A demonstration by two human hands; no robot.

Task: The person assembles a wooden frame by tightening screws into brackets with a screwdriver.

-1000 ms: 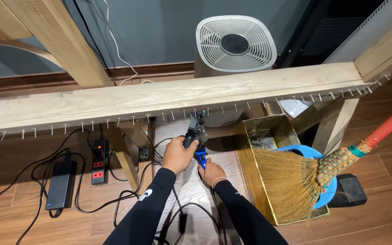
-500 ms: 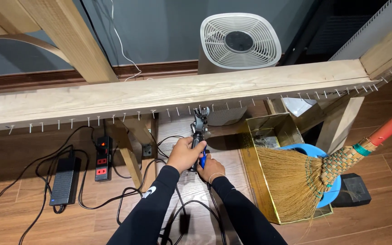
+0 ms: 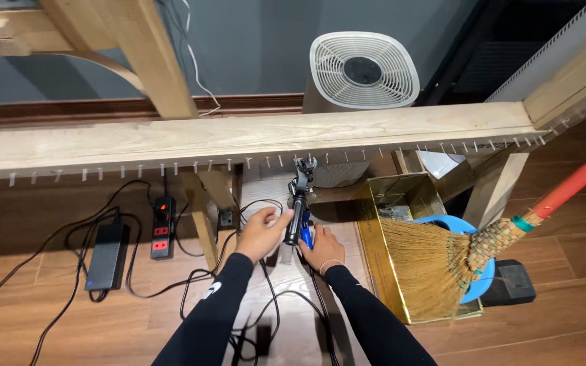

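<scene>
Both hands closed on a pair of pliers [image 3: 298, 213] under a wooden beam [image 3: 252, 139]: the right hand [image 3: 320, 247] gripped the blue handle low, the left hand [image 3: 262, 234] pinched higher. The tool stood upright, its nose up at the beam's nails [image 3: 276, 161].

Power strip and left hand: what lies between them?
Head view: a wooden leg, black cables and floorboards lie between the power strip and the left hand.

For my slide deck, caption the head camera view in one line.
Both hands, left hand and right hand, grip a black hand tool beneath a nail-studded wooden beam.
</scene>
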